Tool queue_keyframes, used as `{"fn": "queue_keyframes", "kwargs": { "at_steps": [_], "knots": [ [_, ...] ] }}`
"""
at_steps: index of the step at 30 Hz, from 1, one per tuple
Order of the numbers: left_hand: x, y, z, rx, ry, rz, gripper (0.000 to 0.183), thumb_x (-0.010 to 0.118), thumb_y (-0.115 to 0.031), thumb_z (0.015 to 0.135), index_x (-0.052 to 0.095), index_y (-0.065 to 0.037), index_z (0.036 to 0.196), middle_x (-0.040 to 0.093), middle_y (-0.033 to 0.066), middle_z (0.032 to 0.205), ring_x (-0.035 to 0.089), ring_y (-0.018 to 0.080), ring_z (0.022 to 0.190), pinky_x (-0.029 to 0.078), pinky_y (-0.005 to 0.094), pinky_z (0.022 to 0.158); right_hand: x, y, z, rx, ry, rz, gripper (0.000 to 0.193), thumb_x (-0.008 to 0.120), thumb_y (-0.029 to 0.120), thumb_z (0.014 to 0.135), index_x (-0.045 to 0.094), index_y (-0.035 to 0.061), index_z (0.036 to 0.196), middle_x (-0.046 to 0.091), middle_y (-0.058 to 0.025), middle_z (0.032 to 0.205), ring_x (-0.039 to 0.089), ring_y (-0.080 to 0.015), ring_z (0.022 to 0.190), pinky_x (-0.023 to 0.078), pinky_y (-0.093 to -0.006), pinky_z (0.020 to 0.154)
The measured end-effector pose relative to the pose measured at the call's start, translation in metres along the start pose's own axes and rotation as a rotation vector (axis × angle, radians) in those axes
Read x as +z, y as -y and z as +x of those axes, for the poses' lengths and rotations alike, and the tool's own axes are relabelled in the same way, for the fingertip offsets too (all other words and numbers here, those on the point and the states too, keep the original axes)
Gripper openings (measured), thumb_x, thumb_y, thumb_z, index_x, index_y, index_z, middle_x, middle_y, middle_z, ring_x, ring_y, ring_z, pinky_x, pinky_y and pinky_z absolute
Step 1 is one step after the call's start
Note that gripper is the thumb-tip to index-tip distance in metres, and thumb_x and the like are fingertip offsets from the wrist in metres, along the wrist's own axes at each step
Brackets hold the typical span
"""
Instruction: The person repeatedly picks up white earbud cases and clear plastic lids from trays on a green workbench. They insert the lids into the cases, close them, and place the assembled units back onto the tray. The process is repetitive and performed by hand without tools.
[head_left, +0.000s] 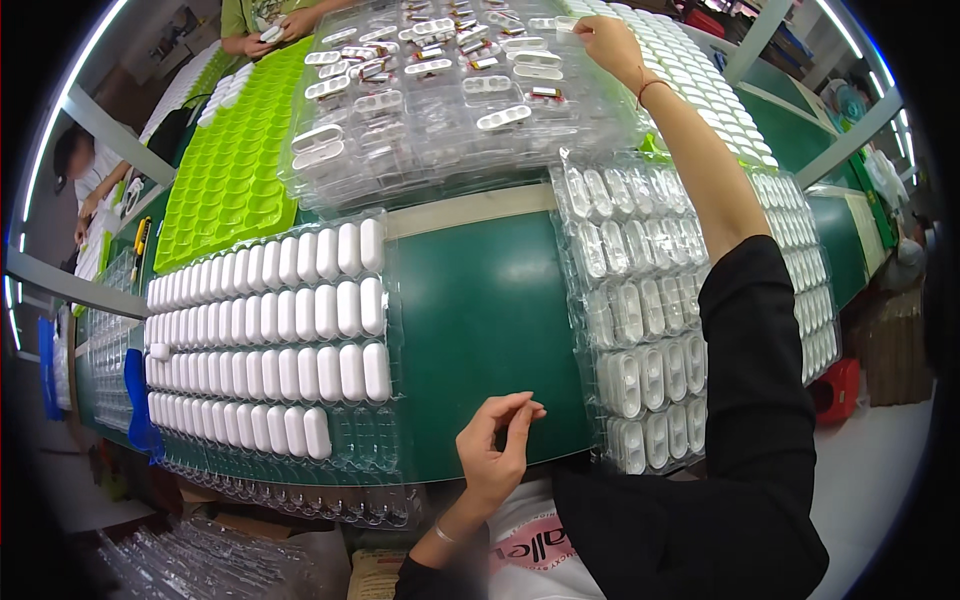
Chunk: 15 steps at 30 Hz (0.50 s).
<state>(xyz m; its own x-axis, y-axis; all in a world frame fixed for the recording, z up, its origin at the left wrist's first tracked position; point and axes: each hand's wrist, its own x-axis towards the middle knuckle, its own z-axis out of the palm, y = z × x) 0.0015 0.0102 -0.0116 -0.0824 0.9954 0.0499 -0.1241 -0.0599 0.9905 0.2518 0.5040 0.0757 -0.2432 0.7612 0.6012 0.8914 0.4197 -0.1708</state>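
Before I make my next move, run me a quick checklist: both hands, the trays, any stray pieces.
1. Left hand free: cannot tell; the thumb and fingertips are brought together and no object shows, but a tiny one could be hidden.
2. Right hand secure on the white piece: cannot tell; fingers are at its edge, grip unclear.
3. Room in the left clear tray: ok; the nearest row has open slots at its right end.
4. No stray parts there: not ok; a small white block sits out of line at the left.
5. Pieces on the far tray stack aligned: not ok; they lie at mixed angles.
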Motion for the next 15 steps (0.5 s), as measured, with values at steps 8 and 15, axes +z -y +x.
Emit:
{"fn": "queue_keyframes", "kwargs": {
  "at_steps": [8,15],
  "knots": [
    [-0.001,-0.005,0.007,0.009,0.068,0.026,0.012,0.056,0.006,0.092,0.063,0.006,0.101,0.067,0.0115,0.092,0.068,0.0159,0.084,0.057,0.0267,0.075,0.035,-0.03,0.021,-0.08,0.062,-0.114,0.02,0.06,0.01,0.084,0.071,0.0072,0.101,0.07,-0.0149,0.093,0.066,-0.034,0.087,0.051,-0.0406,0.079],
    [-0.09,-0.079,-0.009,0.372,-0.492,1.038,0.02,0.071,0.006,0.078,0.065,0.001,0.097,0.066,0.0119,0.09,0.063,0.0275,0.076,0.051,0.0329,0.071,-0.045,0.063,-0.071,-0.159,0.168,0.309,0.021,0.061,0.017,0.09,0.071,0.0052,0.104,0.072,-0.0069,0.098,0.065,-0.0165,0.084,0.048,-0.0299,0.073]
  ]
}}
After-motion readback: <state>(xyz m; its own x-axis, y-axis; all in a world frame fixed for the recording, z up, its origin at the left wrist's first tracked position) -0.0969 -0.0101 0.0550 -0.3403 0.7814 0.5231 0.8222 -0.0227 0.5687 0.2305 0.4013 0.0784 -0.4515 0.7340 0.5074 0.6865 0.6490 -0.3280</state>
